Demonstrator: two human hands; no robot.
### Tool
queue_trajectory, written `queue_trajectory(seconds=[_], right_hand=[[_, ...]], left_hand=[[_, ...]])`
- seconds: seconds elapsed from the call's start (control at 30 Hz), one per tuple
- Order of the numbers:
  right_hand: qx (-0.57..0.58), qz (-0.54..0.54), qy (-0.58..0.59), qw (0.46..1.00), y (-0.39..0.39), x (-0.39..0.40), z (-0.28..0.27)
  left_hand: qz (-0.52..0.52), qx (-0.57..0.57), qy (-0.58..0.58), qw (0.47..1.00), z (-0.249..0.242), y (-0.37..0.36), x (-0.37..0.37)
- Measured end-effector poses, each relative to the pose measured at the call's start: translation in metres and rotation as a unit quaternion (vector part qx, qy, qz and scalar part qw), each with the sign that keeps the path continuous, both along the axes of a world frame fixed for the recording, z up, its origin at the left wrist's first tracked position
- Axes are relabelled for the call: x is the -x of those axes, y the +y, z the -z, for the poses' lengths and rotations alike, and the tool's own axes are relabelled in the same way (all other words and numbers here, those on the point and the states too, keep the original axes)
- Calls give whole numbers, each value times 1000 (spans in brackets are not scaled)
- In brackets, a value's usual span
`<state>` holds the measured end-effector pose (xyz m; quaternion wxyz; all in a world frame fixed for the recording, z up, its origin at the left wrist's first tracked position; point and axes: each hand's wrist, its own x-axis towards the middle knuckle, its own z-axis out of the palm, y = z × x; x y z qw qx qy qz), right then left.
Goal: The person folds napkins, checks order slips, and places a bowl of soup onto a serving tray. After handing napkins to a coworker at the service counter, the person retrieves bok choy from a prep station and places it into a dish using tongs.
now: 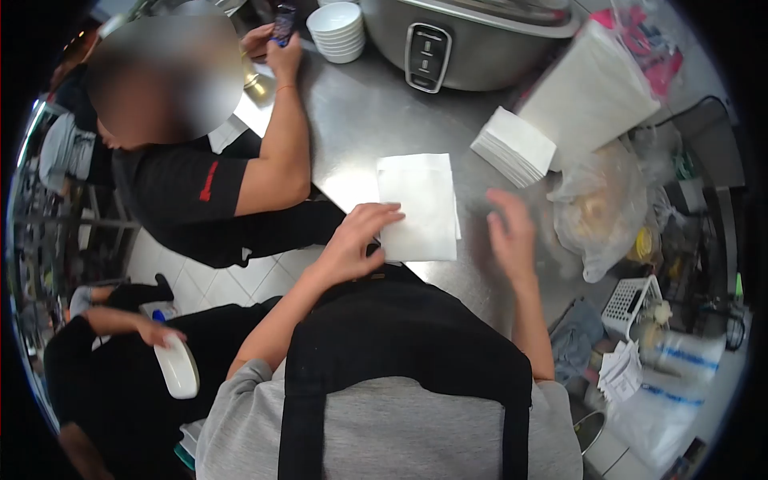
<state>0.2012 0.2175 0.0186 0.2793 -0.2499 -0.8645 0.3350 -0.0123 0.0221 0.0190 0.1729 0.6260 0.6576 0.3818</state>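
Note:
White paper napkins [419, 210], at least two overlapping, lie on the steel counter [352, 128] in front of my body. My left hand [358, 238] is at their left edge, fingertips touching the top napkin, thumb apart from the fingers. To the right of the napkins my right hand [513, 236] hovers with its fingers apart and nothing in them; it is slightly blurred. Beyond it sits a stack of folded white napkins [514, 147], beside a larger white paper pack [594, 92].
A big steel cooker [480, 48] and stacked white bowls [336, 32] stand at the back. A co-worker [216, 184] leans at the left, holding a phone [283, 24]. Another person holds a white dish [177, 366]. A clear plastic bag [598, 204] and white basket [630, 306] are at right.

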Motion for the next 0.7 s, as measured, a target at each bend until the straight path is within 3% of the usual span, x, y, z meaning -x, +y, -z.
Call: queue_trajectory(seconds=[0.03,0.1,0.33,0.47,0.53,0.6,0.7], right_hand=[[-79,-15,-41,996,-8,-1,17],[-90,-32,-50,994,-32,1,29],[-83,-74,-71,991,-48,11,22],[-20,-76,-36,996,-48,30,12],[152,-38,-47,987,-43,38,21],[165,5,-70,984,-38,45,33],[195,55,-95,975,-28,57,36]], left_hand=[[12,-4,-3,1000,2,0,1],[71,49,78,993,5,-3,5],[127,-14,126,984,23,13,23],[82,6,-59,995,29,19,30],[71,15,-118,990,36,22,34],[6,101,-226,969,40,23,36],[-23,82,-236,968,32,28,33]])
